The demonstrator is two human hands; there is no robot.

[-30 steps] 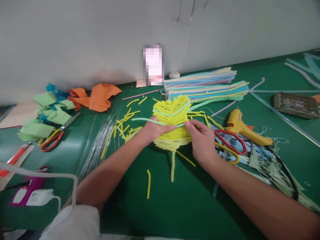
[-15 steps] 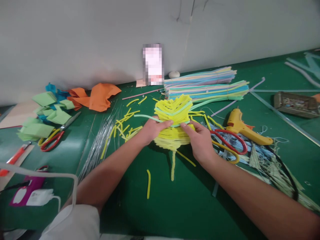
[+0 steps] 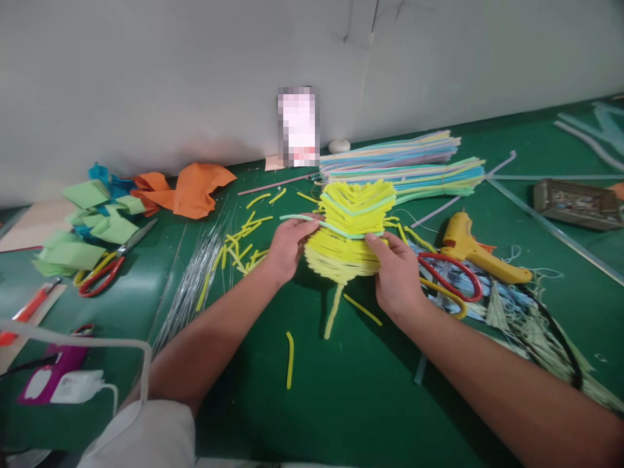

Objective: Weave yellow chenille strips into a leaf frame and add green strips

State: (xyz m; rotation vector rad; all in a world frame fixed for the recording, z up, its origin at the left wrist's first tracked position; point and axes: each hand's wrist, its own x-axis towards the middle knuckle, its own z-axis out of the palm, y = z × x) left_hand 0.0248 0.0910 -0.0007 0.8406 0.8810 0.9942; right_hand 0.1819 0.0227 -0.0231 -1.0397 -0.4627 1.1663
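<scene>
A yellow heart-shaped piece woven from pipe cleaners [image 3: 351, 237], with a short twisted stem below, is lifted over the green table [image 3: 341, 403]. A pale green pipe cleaner [image 3: 336, 229] runs across it. My left hand [image 3: 287, 247] pinches the left end of that green strand at the heart's left edge. My right hand [image 3: 397, 276] grips the heart's right side, thumb on top near the green strand.
Bundles of pastel pipe cleaners [image 3: 404, 172] lie behind the heart. A yellow glue gun [image 3: 475, 250] and red scissors [image 3: 446, 279] lie right of my right hand. Thin wires [image 3: 195, 279], yellow offcuts [image 3: 244, 240], folded paper [image 3: 107, 224] and other scissors [image 3: 110, 263] lie left.
Both hands have moved the heart up and to the right, and its stem now tilts left. The green strand has been drawn further across the heart.
</scene>
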